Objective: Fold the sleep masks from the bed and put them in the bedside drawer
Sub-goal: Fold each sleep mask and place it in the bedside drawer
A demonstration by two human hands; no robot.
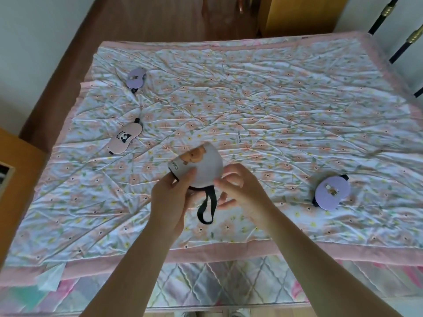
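One white sleep mask (201, 167), bear print, held above the bed (274, 124), bent double; black strap (207, 208) hanging loose below. Left hand (170, 200) grip: thumb and fingers pinching the mask's left edge. Right hand (238, 191) grip: fingertips pinching its lower right edge. Risk: padded fold springs open if either pinch slackens; dangling strap may snag. Outstanding on bed: pink panda mask (124, 139), far lilac mask (135, 77), near lilac mask (332, 194), apparently unfolded. Bedside drawer (5, 177) at left edge, barely visible.
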